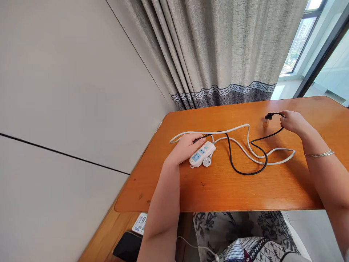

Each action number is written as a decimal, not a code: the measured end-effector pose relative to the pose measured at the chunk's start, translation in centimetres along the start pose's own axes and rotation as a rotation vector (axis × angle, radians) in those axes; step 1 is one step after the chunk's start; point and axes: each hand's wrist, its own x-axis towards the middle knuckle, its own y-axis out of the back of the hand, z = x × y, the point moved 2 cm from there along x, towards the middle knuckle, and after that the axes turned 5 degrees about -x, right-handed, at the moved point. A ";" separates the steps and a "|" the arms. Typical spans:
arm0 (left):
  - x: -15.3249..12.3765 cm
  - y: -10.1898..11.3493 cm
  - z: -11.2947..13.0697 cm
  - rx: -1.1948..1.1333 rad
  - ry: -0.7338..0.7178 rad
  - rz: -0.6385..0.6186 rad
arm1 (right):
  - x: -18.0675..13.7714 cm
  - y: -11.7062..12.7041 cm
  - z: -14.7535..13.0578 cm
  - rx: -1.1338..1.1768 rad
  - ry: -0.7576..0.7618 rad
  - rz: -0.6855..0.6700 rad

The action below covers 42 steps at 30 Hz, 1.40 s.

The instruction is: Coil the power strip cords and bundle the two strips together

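A white power strip with blue socket faces lies tilted on the table, its white plug beside it. My left hand is closed around one end of a black power cord, its thumb touching the strip's edge. What sits under those fingers is hidden. Over on the right, my right hand pinches the same cord a short way behind its black plug, which hangs just above the tabletop with its prongs down. The strip's white cable loops loosely between both hands, crossing the black cord.
The orange wooden table has its near edge above my lap. A dark phone and a white labelled box lie low on the left. Grey curtains hang behind the table, and a pale panel wall borders its left side.
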 end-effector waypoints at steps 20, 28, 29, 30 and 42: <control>-1.0 1.2 5.0 -0.587 -0.090 0.235 | -10.6 2.0 -9.0 0.723 0.716 0.090; 1.9 2.0 9.5 -1.047 -0.111 0.263 | -12.3 1.5 -13.9 0.507 0.861 -0.283; 2.3 1.7 9.6 -1.077 -0.091 0.258 | -12.2 1.1 -14.3 0.529 0.865 -0.280; 2.6 1.4 9.7 -1.102 -0.074 0.251 | -12.0 0.7 -14.7 0.569 0.867 -0.278; 4.1 -0.4 8.5 -1.217 -0.044 0.325 | -12.7 0.0 -15.3 0.015 0.756 -0.208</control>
